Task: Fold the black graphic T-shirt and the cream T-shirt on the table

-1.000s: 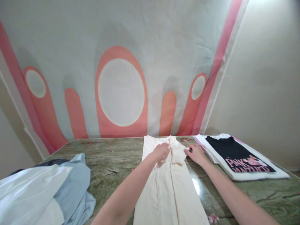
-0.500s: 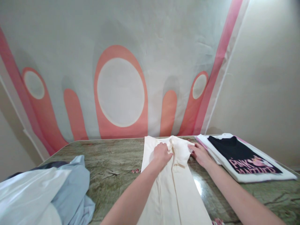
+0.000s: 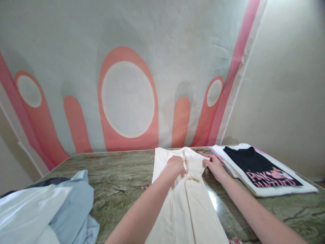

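Note:
A long cream shirt (image 3: 175, 217) lies lengthwise on the table, with one side folded inward and a short sleeve flap (image 3: 194, 166) turned back near its far end. My left hand (image 3: 176, 166) rests on the upper middle of the shirt, fingers curled down into the cloth beside the folded edge. At the flap's outer corner, my right hand (image 3: 212, 166) pinches the fabric between thumb and fingers. The left fingertips are partly hidden by the hand itself.
To the left is a loose heap of white, light blue and dark clothes (image 3: 73, 206). Folded shirts (image 3: 264, 189), topped by a black one with pink print, are stacked at right. The wood-patterned table (image 3: 119, 176) ends at a patterned wall hanging (image 3: 128, 98).
The left hand has turned slightly, its fingers curling further down into the cloth. The sleeve flap lies flatter and the right hand still grips its corner. The view has shifted a little.

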The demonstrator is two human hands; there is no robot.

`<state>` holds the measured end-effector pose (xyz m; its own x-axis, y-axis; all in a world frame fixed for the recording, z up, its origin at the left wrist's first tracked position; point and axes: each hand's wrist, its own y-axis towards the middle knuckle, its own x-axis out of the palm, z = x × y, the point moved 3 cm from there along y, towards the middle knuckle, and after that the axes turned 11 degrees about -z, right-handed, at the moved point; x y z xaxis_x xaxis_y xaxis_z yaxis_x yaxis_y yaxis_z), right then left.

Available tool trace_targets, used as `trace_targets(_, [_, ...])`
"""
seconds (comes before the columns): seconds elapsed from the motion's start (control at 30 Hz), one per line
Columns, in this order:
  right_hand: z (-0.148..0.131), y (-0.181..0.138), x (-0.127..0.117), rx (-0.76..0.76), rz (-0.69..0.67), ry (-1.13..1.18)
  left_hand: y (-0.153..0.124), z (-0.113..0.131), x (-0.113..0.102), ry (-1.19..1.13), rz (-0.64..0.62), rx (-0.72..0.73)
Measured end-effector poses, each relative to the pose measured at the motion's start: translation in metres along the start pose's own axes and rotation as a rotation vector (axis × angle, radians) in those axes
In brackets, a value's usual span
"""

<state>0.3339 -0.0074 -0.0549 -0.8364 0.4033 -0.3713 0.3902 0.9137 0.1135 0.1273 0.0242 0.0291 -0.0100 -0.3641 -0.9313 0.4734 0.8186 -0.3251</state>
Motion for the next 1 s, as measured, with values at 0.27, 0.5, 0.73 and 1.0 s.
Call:
trace_targets(0.27, [-0.076,0.001,0.025,-0.431,-0.248,-0.525,-0.05,-0.004,0.015,0.059,0.054,0.166])
trace_targets(0.5, [-0.099,0.021,0.076,-0.283,-0.337,-0.788,-0.06,-0.019,0.038,0.148,0.107,0.239])
trace_targets(0.73, [-0.088,0.02,0.084,-0.225,-0.328,-0.873,-0.051,-0.021,0.04,0.165,0.155,0.195])
trace_targets(1.0, [-0.074,0.023,0.088,-0.245,-0.378,-0.869,-0.05,-0.037,0.041,-0.069,0.264,0.237])
